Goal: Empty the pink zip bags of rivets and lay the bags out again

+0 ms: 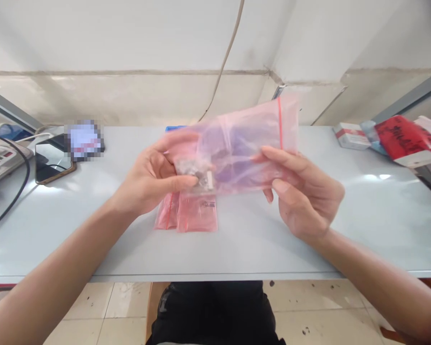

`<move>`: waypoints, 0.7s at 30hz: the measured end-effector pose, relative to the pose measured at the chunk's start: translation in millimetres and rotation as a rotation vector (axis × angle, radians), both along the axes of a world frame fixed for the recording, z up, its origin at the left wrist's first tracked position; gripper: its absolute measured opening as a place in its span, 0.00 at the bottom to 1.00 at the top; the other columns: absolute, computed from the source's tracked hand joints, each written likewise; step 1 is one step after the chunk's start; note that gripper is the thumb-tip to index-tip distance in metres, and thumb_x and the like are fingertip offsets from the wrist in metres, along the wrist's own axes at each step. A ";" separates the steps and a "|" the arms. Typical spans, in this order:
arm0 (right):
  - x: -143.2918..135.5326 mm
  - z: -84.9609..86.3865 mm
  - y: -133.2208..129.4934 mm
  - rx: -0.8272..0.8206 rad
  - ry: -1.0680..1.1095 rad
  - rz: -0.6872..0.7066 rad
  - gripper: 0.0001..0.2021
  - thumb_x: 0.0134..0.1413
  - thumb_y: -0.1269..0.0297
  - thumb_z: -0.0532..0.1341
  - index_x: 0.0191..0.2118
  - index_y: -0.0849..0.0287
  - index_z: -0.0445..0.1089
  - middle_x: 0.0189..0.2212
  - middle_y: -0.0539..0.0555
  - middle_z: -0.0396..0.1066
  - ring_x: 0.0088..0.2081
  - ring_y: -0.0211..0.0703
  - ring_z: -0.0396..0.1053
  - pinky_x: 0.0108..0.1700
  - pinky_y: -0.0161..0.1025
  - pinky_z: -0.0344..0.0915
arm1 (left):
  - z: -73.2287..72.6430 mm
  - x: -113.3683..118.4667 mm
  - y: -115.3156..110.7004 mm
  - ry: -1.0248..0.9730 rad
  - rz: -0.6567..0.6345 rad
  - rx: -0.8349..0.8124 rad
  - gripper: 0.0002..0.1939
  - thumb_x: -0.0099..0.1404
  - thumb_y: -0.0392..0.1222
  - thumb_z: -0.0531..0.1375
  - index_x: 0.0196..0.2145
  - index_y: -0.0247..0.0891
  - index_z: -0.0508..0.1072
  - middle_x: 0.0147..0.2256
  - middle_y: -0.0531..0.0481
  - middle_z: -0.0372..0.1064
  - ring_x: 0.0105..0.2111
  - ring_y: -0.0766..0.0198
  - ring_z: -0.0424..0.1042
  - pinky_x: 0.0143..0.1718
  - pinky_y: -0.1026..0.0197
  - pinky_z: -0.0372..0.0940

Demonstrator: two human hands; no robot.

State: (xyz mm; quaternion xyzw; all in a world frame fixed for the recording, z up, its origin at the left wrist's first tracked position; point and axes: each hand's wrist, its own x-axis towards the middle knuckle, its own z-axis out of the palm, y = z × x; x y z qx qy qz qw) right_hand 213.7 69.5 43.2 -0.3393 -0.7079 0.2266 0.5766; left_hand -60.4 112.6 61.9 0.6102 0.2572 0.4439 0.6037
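A person's left fingers [172,165] and right fingers [273,167] grasp a pink zip bag [247,143] above more pink bags [197,218] on the tabletop [251,239].

No text is legible — the black characters on the red packet [404,139], right of the right fingers [287,160], and small print on the pink bag [197,218] below the left fingers [181,183] stay unclear.

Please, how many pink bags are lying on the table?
2 that I can make out, side by side near the table's front edge: the left bag and the right bag. More may be hidden behind the left hand or the raised bag.
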 end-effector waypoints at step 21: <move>-8.5 2.5 5.5 -0.020 0.109 -0.020 0.28 0.64 0.72 0.63 0.66 0.42 0.65 0.36 0.49 0.79 0.38 0.44 0.79 0.29 0.40 0.73 | -8.9 3.6 4.3 -0.008 0.276 0.172 0.14 0.60 0.36 0.73 0.44 0.44 0.79 0.41 0.52 0.79 0.42 0.62 0.80 0.47 0.57 0.79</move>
